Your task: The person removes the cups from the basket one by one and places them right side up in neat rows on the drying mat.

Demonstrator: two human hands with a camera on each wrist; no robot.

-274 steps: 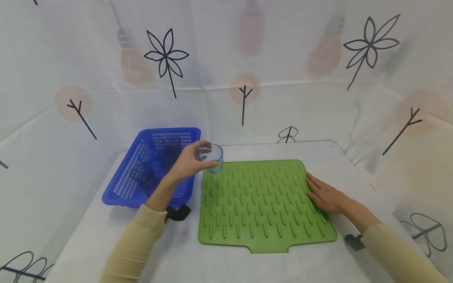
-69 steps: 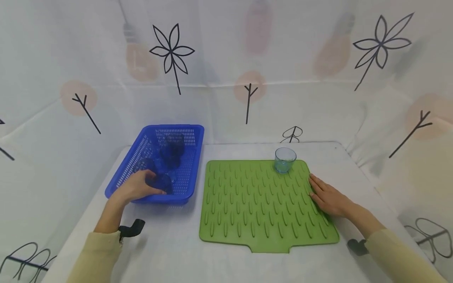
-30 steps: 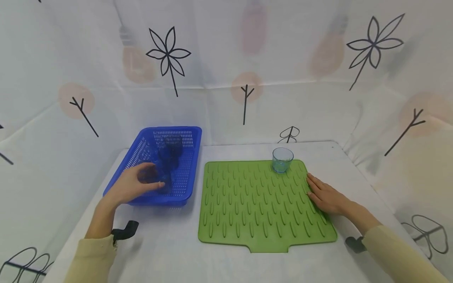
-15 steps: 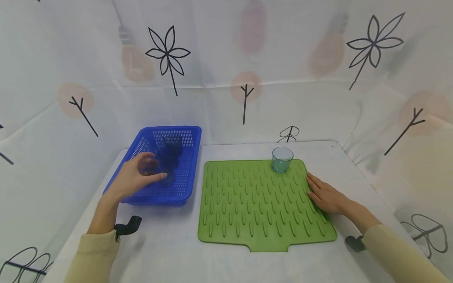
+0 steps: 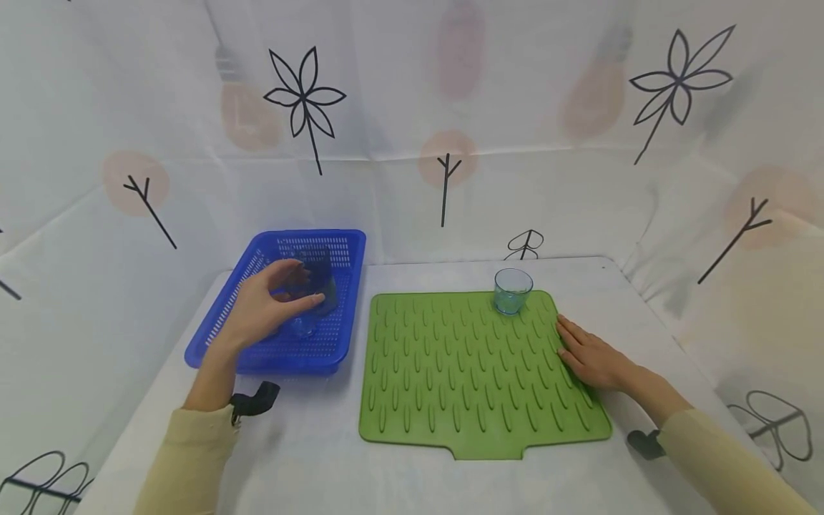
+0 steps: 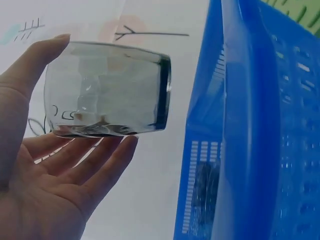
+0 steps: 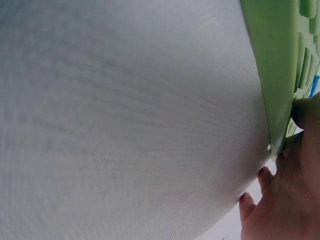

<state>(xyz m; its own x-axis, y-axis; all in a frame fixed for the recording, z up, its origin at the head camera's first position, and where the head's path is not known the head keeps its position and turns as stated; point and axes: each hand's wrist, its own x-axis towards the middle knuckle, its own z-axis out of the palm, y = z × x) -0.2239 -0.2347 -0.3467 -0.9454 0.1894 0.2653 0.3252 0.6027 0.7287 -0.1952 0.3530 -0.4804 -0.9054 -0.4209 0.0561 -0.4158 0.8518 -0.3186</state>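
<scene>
My left hand holds a smoky grey drinking glass above the blue plastic basket. The thumb lies along one side of the glass and the fingers support the other; in the left wrist view the glass appears sideways, its thick base away from the palm. Other glassware shows inside the basket, partly hidden by the hand. A light-blue glass stands upright at the back right of the green ridged mat. My right hand rests with straight fingers on the mat's right edge.
A white cloth covers the table, with basket at left and mat at centre right. Behind rises a white patterned curtain. The basket's rim is close beside the held glass in the left wrist view.
Earlier my left hand carried the light-blue glass, which now stands on the mat. It then reached into the basket and has risen, moving right, with the grey glass. My right hand stayed put.
</scene>
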